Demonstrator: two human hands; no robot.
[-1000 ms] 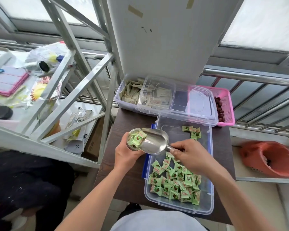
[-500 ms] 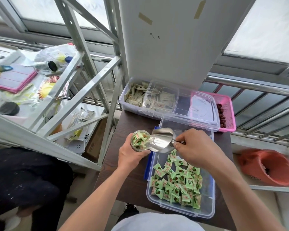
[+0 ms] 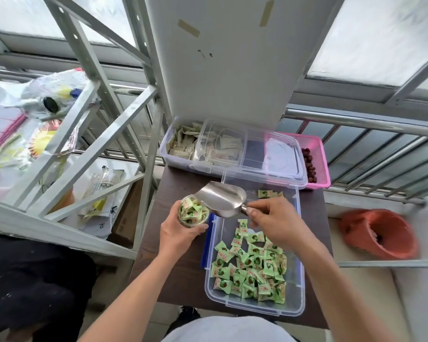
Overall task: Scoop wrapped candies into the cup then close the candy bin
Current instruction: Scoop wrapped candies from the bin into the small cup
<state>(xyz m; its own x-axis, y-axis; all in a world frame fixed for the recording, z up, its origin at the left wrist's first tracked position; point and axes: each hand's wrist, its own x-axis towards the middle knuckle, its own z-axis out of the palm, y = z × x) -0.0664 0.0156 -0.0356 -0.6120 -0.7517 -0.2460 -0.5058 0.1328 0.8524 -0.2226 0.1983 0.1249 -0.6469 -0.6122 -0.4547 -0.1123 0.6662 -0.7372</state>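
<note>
My left hand [image 3: 177, 234] grips a small clear cup [image 3: 192, 213] filled with green wrapped candies, held just left of the open candy bin [image 3: 295, 306]. My right hand [image 3: 273, 224] pinches the handle of a metal scoop [image 3: 221, 198], whose empty bowl tilts with its lip over the cup's rim. The clear bin on the dark table [image 3: 180, 272] holds a heap of green wrapped candies [image 3: 252, 267] at its near end and a few at the far end. A clear lid [image 3: 269, 156] lies across the bin behind.
A second clear bin [image 3: 180, 146] with beige packets stands at the table's back, a pink basket [image 3: 316, 159] with dark red fruits beside it. A grey metal shelf frame [image 3: 89, 144] stands left, a railing [image 3: 371, 124] right, and an orange bucket [image 3: 378, 235] lies on the floor.
The scoop has tipped further and emptied its candies into the cup, which now looks full. Both hands stay together beside the bin.
</note>
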